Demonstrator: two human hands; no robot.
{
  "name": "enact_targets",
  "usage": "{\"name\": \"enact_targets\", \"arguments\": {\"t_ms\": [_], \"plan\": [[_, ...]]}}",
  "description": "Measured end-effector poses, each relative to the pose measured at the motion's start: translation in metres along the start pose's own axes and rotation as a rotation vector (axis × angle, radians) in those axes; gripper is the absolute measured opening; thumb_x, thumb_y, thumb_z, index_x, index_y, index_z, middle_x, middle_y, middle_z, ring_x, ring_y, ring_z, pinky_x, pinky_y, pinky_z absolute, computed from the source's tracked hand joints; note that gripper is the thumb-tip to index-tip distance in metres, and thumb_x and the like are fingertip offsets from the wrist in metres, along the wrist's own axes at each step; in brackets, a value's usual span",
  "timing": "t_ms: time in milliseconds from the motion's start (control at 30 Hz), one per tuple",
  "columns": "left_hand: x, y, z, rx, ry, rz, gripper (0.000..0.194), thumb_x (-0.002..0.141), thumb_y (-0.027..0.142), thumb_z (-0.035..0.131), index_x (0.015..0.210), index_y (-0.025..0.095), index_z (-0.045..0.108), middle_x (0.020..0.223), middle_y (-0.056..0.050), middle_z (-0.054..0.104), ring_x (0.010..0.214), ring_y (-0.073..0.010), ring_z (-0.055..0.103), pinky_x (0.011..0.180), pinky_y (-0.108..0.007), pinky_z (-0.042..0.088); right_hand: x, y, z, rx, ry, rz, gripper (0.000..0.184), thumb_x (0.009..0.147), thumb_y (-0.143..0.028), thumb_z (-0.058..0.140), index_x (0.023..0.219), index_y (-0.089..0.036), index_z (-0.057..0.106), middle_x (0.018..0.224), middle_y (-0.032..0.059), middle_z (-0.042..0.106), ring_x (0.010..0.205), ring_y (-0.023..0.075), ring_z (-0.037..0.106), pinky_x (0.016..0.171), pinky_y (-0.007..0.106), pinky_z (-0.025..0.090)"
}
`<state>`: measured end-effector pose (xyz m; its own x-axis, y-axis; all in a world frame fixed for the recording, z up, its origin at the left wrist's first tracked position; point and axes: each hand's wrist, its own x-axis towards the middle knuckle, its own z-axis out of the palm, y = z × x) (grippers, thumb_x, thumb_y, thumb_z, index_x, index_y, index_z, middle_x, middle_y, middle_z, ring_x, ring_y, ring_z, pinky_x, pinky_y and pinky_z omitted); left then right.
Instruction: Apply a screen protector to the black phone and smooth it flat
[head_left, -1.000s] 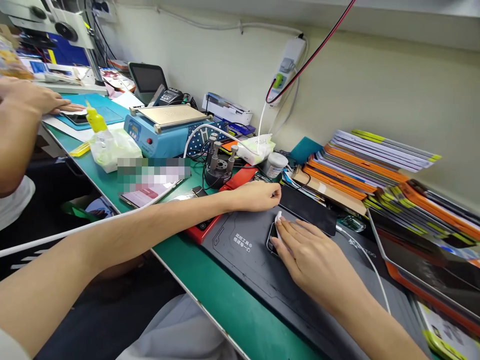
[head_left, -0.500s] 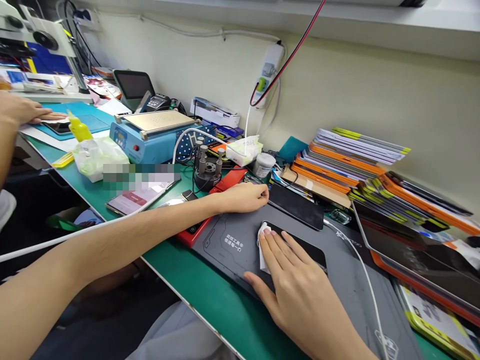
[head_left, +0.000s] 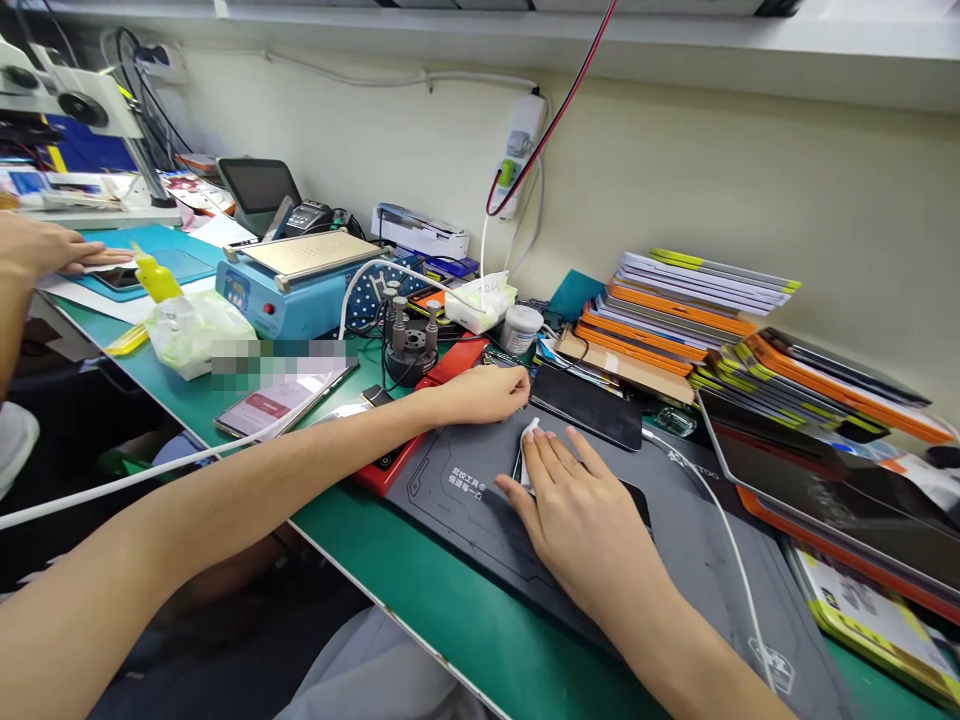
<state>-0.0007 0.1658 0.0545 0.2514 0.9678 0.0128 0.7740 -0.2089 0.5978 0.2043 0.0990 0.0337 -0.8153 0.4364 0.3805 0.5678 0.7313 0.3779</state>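
Observation:
My right hand (head_left: 574,500) lies flat, fingers stretched, pressing a small white cloth (head_left: 527,447) onto a black phone (head_left: 636,497) that rests on the dark grey work mat (head_left: 465,490). Most of the phone is hidden under the hand. My left hand (head_left: 484,392) rests at the mat's far left corner, fingers curled together near the edge of a second black phone (head_left: 589,406); I cannot make out anything in them.
A red device (head_left: 394,455) borders the mat on the left. Behind it stand a black jig (head_left: 409,345), a blue heating machine (head_left: 289,285) and a squeeze bottle (head_left: 154,270). Stacked orange and green packs (head_left: 697,310) fill the right. Another person's hand (head_left: 52,248) works at far left.
My right hand with the cloth has slid back and forth over the phone, ending slightly farther up the mat. The left hand has stayed at the mat's corner.

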Motion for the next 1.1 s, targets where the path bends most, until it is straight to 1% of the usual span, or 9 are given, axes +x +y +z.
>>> {"name": "enact_targets", "arguments": {"t_ms": [100, 233, 367, 433, 567, 700, 833, 967, 1100], "plan": [[0.001, 0.0, 0.001, 0.006, 0.002, -0.003, 0.033, 0.108, 0.046, 0.06, 0.115, 0.015, 0.069, 0.099, -0.004, 0.073, 0.085, -0.0172, 0.07, 0.085, -0.039, 0.061, -0.001, 0.0, 0.001, 0.002, 0.003, 0.013, 0.053, 0.114, -0.033, 0.039, 0.133, 0.003, 0.072, 0.135, 0.0264, 0.073, 0.123, 0.0354, 0.075, 0.115, 0.052, 0.057], [0.001, -0.001, 0.004, -0.027, 0.008, -0.004, 0.021, 0.108, 0.035, 0.056, 0.109, 0.018, 0.068, 0.079, 0.001, 0.071, 0.076, -0.0173, 0.068, 0.082, -0.034, 0.054, -0.021, -0.02, -0.015, 0.036, -0.025, 0.031, 0.064, 0.113, -0.05, 0.043, 0.14, 0.001, 0.069, 0.143, 0.0251, 0.068, 0.131, 0.0364, 0.071, 0.117, 0.05, 0.056], [0.002, -0.006, 0.006, -0.06, 0.013, -0.013, 0.012, 0.102, 0.025, 0.054, 0.102, 0.022, 0.066, 0.068, 0.004, 0.07, 0.074, -0.0189, 0.068, 0.073, -0.028, 0.045, -0.029, -0.028, -0.021, 0.056, -0.069, 0.04, 0.064, 0.113, -0.048, 0.043, 0.147, 0.002, 0.063, 0.151, 0.0244, 0.062, 0.138, 0.0357, 0.066, 0.122, 0.049, 0.05], [0.002, -0.006, 0.006, -0.054, 0.009, -0.006, 0.012, 0.101, 0.024, 0.053, 0.101, 0.022, 0.065, 0.068, 0.004, 0.071, 0.074, -0.0187, 0.068, 0.072, -0.028, 0.045, -0.02, -0.015, -0.012, 0.08, -0.103, 0.056, 0.064, 0.113, -0.049, 0.043, 0.146, 0.002, 0.063, 0.151, 0.0245, 0.063, 0.138, 0.0356, 0.065, 0.123, 0.05, 0.049], [0.002, -0.004, 0.005, -0.019, 0.007, 0.008, 0.017, 0.106, 0.029, 0.052, 0.107, 0.019, 0.066, 0.075, 0.003, 0.071, 0.074, -0.0174, 0.067, 0.074, -0.03, 0.05, 0.004, 0.012, 0.002, 0.093, -0.115, 0.084, 0.061, 0.114, -0.047, 0.039, 0.132, 0.001, 0.073, 0.131, 0.0259, 0.076, 0.125, 0.0351, 0.073, 0.119, 0.053, 0.052], [0.002, -0.004, 0.004, -0.007, 0.009, 0.015, 0.024, 0.108, 0.037, 0.057, 0.111, 0.016, 0.067, 0.087, -0.001, 0.071, 0.074, -0.0162, 0.066, 0.08, -0.035, 0.054, -0.013, -0.003, -0.009, 0.065, -0.076, 0.047, 0.071, 0.113, -0.053, 0.041, 0.14, 0.007, 0.066, 0.145, 0.0296, 0.065, 0.134, 0.0393, 0.068, 0.12, 0.055, 0.052], [0.0, -0.006, 0.004, -0.016, -0.002, 0.01, 0.017, 0.106, 0.028, 0.054, 0.111, 0.019, 0.067, 0.084, 0.0, 0.072, 0.074, -0.0169, 0.066, 0.077, -0.032, 0.051, -0.041, -0.021, -0.024, 0.056, -0.03, -0.019, 0.072, 0.111, -0.057, 0.046, 0.145, 0.003, 0.064, 0.153, 0.0245, 0.06, 0.138, 0.0362, 0.066, 0.118, 0.05, 0.055], [0.0, -0.006, 0.004, -0.003, -0.003, 0.001, 0.019, 0.106, 0.026, 0.05, 0.112, 0.021, 0.067, 0.081, 0.0, 0.072, 0.076, -0.0179, 0.067, 0.077, -0.032, 0.049, -0.023, -0.009, -0.015, 0.049, -0.051, -0.007, 0.065, 0.113, -0.052, 0.042, 0.139, 0.001, 0.069, 0.146, 0.0221, 0.067, 0.134, 0.0343, 0.069, 0.119, 0.05, 0.054], [0.0, -0.004, 0.004, 0.007, -0.013, 0.011, 0.023, 0.109, 0.035, 0.054, 0.114, 0.017, 0.067, 0.085, 0.0, 0.071, 0.077, -0.0175, 0.067, 0.083, -0.036, 0.054, -0.005, -0.012, -0.009, 0.015, -0.06, 0.047, 0.067, 0.114, -0.051, 0.04, 0.137, 0.005, 0.069, 0.14, 0.0261, 0.069, 0.131, 0.0366, 0.071, 0.118, 0.051, 0.055]]}}
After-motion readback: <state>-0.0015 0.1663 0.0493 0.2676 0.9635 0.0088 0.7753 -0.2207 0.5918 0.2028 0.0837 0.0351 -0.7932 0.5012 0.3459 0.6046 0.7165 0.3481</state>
